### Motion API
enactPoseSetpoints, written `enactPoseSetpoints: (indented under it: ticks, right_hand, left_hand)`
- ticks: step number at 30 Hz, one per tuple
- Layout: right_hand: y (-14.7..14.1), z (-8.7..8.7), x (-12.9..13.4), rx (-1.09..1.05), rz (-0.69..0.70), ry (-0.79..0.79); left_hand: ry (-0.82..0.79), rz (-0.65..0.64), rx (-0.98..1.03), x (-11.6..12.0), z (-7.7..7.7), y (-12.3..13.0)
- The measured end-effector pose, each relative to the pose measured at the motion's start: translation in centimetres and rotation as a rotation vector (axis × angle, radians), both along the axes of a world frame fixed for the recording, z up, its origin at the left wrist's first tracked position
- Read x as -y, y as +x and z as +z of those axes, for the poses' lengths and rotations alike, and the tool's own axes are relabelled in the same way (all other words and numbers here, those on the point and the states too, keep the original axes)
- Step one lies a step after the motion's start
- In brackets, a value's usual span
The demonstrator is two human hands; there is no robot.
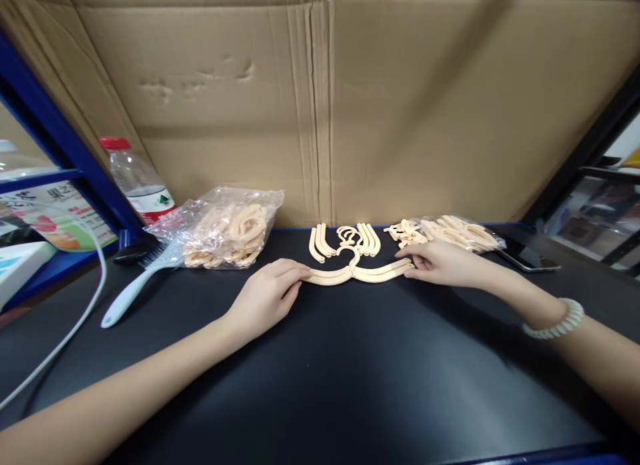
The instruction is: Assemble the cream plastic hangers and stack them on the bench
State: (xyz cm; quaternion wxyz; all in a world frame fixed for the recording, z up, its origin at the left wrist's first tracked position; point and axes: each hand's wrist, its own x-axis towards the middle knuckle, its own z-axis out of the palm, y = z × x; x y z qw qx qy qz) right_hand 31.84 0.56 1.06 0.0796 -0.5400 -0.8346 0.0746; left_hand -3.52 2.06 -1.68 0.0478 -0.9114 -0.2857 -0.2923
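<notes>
A cream plastic folding hanger [331, 278] lies on the black table with its two arms spread and its hook pointing away from me. At its left end, my left hand [267, 290] has its fingers closed on the arm's tip. My right hand [447, 265] pinches the tip of the other arm between thumb and fingers. Just behind the hanger are loose curved hanger arms [369, 240] in two groups, with several hooks [346, 234] between them. Small cream connector pieces [406, 230] are heaped beyond my right hand.
A clear bag of cream parts [227, 232] sits at the left, beside a pale blue hairbrush [131, 295] and a red-capped bottle [145, 182]. Another bag [463, 233] and a phone [529, 257] lie at the right. A white cable [75, 325] crosses the left side; cardboard [450, 105] stands behind.
</notes>
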Motion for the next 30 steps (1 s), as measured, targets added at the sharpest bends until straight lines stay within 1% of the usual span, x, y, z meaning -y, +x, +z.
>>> enactPoseSetpoints:
  ticks: [8, 14, 23, 30]
  right_hand:
    - [-0.19, 0.03, 0.18, 0.011, 0.014, 0.025]
    - [-0.21, 0.21, 0.16, 0.033, 0.035, 0.082]
    - [-0.04, 0.05, 0.04, 0.035, 0.043, 0.096]
    - [-0.24, 0.24, 0.10, 0.056, 0.056, 0.097]
  left_hand:
    - [0.007, 0.026, -0.003, 0.15, 0.13, 0.01]
    - [-0.012, 0.051, -0.019, 0.28, 0.19, 0.00]
    - [-0.012, 0.051, -0.016, 0.24, 0.20, 0.00]
    - [-0.014, 0.053, -0.030, 0.20, 0.21, -0.04]
